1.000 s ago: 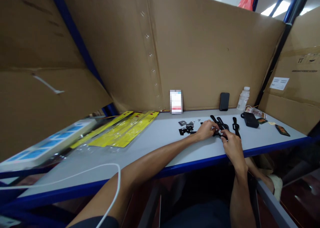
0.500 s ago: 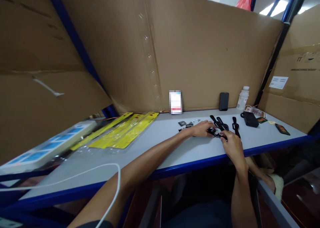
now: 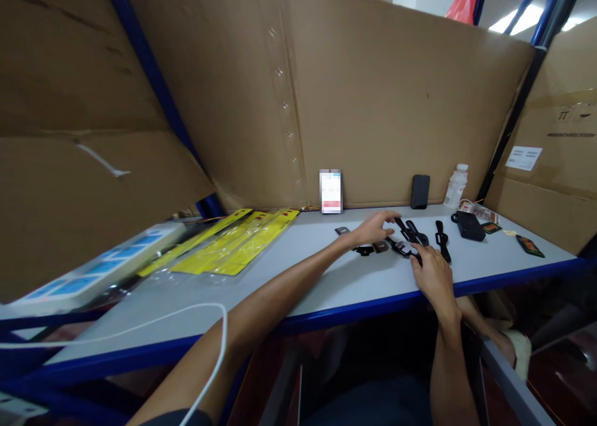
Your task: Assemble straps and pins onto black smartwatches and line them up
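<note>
My left hand (image 3: 374, 229) reaches over the worktop with its fingers stretched and thumb apart. Its fingertips are at the upper end of a pair of black strap-like pieces (image 3: 411, 232) with wider round middles; whether they touch is unclear. My right hand (image 3: 433, 272) pinches the near end of another black strap-like piece (image 3: 398, 247), which lies slantwise on the table. A further black strap-like piece (image 3: 441, 242) lies just to the right of that hand. Below my left hand lie small dark flat parts (image 3: 365, 250), partly hidden by the wrist.
Yellow-backed clear packages (image 3: 247, 242) and a long white box with blue patches (image 3: 102, 267) lie left. Along the back stand a lit screen (image 3: 331, 191), a dark phone (image 3: 420, 191) and a bottle (image 3: 456, 186). A black case (image 3: 469, 226) sits right. A white cable (image 3: 186, 312) crosses in front.
My left hand has let go of the slanted black strap-like piece and moved up and away, its fingers now stretched toward the pair behind. My right hand stays at the slanted piece.
</note>
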`<act>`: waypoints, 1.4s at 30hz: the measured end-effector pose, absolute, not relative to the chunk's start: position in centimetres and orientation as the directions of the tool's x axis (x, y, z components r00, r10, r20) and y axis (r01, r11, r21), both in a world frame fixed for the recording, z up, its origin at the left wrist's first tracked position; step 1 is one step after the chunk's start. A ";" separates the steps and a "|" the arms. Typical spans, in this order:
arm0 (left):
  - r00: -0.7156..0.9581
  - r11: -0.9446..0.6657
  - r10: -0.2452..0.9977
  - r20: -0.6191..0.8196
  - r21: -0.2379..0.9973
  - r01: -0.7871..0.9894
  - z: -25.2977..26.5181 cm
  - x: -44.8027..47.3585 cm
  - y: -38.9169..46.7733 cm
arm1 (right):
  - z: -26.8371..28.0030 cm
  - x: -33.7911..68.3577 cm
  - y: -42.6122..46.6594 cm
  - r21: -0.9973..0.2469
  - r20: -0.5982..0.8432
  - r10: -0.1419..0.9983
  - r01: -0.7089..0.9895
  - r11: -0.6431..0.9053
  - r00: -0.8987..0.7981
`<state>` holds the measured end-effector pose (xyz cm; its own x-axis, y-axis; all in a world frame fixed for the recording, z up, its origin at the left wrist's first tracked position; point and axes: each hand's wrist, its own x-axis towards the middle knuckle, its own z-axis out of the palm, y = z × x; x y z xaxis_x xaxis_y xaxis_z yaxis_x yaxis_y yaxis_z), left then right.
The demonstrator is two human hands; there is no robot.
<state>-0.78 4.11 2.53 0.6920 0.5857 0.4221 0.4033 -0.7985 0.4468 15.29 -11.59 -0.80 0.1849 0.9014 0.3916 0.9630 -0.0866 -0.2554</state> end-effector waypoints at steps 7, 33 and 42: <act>0.695 -0.786 0.618 0.368 0.307 0.537 2.7 -4.9 4.3 | -1.2 15.1 -11.2 -0.288 0.416 0.883 0.953 -0.098 0.216; 0.788 -0.710 0.577 0.216 0.609 0.353 3.5 -1.6 3.8 | -1.6 15.0 -10.5 -0.322 0.429 0.878 0.944 -0.069 0.211; 0.627 -0.483 0.753 0.201 0.816 0.318 2.1 2.9 4.3 | -1.4 14.8 -10.8 -0.321 0.423 0.882 0.945 -0.067 0.206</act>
<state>2.93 4.32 2.12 0.6265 0.7529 0.2014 0.3178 -0.4827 0.8161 14.82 -10.76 -1.36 0.2059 0.8823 0.4232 0.9448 -0.0667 -0.3207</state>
